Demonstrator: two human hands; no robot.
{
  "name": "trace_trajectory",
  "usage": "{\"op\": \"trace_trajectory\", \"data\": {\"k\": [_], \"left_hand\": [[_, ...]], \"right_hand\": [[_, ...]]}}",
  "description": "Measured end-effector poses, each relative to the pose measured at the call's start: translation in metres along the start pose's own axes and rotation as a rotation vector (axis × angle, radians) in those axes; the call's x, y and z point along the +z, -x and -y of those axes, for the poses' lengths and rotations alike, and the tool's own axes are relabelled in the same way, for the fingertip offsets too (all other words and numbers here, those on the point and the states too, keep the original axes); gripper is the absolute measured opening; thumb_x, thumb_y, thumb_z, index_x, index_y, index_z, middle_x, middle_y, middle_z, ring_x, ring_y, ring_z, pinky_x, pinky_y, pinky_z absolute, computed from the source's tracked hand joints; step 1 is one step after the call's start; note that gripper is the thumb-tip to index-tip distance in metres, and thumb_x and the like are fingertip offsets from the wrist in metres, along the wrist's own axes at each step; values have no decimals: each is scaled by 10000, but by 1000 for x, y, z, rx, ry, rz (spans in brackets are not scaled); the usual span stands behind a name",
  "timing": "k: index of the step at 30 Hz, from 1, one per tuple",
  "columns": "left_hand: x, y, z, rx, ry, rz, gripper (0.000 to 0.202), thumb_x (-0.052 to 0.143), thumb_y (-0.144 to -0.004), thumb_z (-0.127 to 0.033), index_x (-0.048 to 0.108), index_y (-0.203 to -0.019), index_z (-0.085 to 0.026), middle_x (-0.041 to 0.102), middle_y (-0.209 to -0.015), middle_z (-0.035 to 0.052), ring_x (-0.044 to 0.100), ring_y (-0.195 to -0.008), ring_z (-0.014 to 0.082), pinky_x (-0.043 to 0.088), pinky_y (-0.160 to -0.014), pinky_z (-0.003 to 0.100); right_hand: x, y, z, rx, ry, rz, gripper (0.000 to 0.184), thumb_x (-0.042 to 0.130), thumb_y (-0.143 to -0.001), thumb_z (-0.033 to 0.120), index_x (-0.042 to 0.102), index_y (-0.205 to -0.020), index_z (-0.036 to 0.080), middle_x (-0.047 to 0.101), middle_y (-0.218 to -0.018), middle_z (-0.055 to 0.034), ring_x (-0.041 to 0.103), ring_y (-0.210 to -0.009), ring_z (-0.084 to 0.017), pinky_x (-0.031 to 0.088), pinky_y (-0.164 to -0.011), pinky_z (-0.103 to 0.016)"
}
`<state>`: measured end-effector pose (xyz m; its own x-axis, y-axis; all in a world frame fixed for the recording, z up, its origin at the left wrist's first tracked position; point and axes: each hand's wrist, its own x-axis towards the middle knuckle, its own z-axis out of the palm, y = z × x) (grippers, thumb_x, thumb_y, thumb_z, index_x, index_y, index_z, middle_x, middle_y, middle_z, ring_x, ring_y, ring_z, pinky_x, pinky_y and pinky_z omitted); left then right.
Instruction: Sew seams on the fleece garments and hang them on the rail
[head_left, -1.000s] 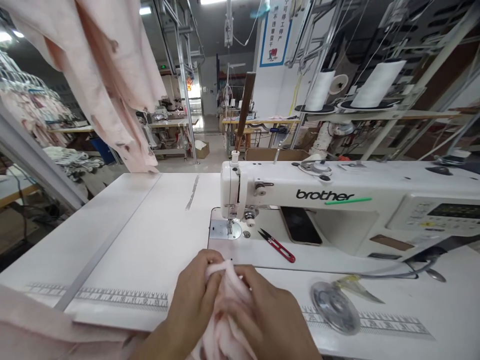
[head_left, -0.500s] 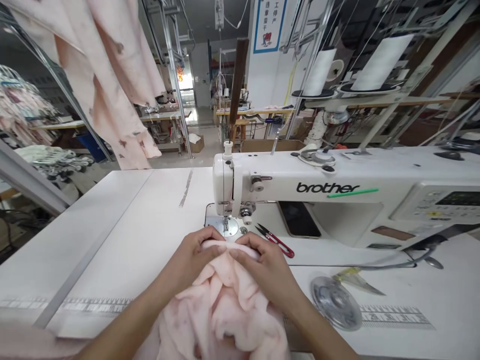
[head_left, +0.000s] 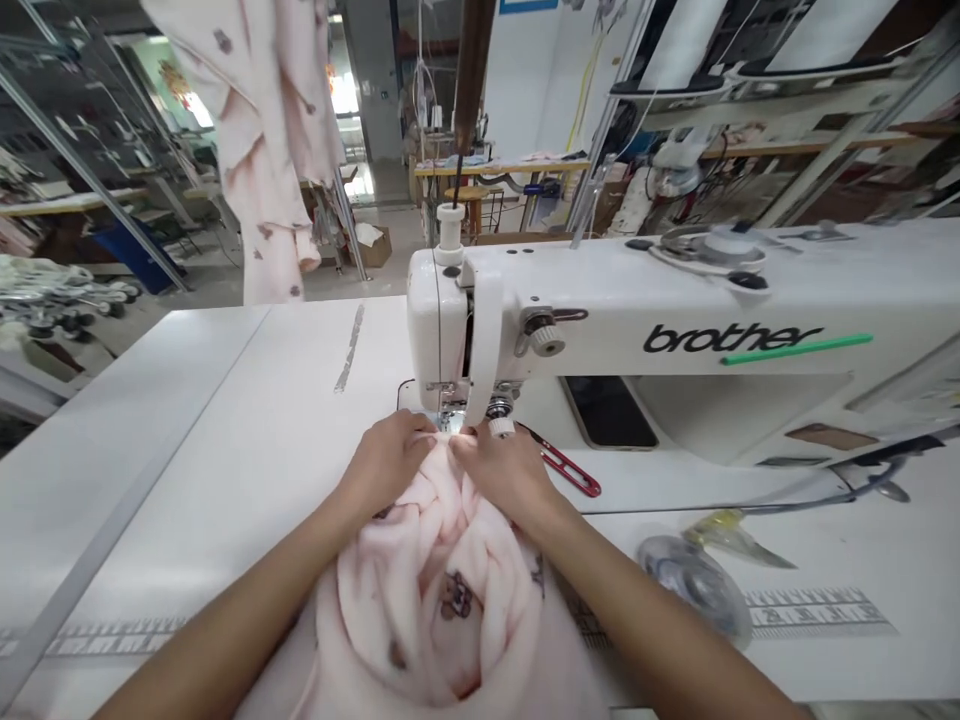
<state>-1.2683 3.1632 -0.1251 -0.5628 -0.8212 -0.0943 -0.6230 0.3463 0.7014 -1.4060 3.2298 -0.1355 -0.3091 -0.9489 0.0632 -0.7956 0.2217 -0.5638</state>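
Note:
Pale pink fabric [head_left: 442, 560] with small dark printed motifs lies bunched in front of me, its far edge up at the needle area of a white sewing machine [head_left: 570, 290]. My left hand [head_left: 390, 455] pinches that edge on the left of the presser foot [head_left: 448, 420]. On the right, close beside the foot, my right hand [head_left: 499, 465] grips the same edge, fingers closed. The fingertips of both hands are partly hidden by the cloth and the machine head. Whether the edge lies under the foot I cannot tell.
Red thread snips [head_left: 570, 470] lie right of my right hand, before a dark phone [head_left: 611, 410] under the machine arm. A clear round plastic case [head_left: 694, 590] rests at the right by a measuring tape [head_left: 817, 612]. More pink fabric [head_left: 277, 150] hangs at the back left.
Both hands have moved forward with the fabric edge, from in front of the needle plate up to the presser foot. The view has tilted down and come closer to the machine.

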Motion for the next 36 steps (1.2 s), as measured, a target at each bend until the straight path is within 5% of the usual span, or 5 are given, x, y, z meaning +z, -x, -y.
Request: {"op": "trace_trajectory", "data": {"k": [13,36], "left_hand": [[4,-15,-13,-103,-159,8,135,464,-746,-222,586,-691,-201,540,-580,-14,526,-596,157,314,-522,231],[5,-23,-3,-95,-162,-43,87,514,-746,-217,595,-730,-189,638,-733,22,588,-760,195,375,-608,250]], "right_hand": [[2,-6,2,90,204,21,178,472,-775,205,639,-801,150,664,-775,-76,579,-694,-191,278,-535,-257],[18,-9,-11,-30,170,-185,140,522,-751,166,656,-716,180,671,-673,-33,595,-643,-179,320,-571,-255]]}}
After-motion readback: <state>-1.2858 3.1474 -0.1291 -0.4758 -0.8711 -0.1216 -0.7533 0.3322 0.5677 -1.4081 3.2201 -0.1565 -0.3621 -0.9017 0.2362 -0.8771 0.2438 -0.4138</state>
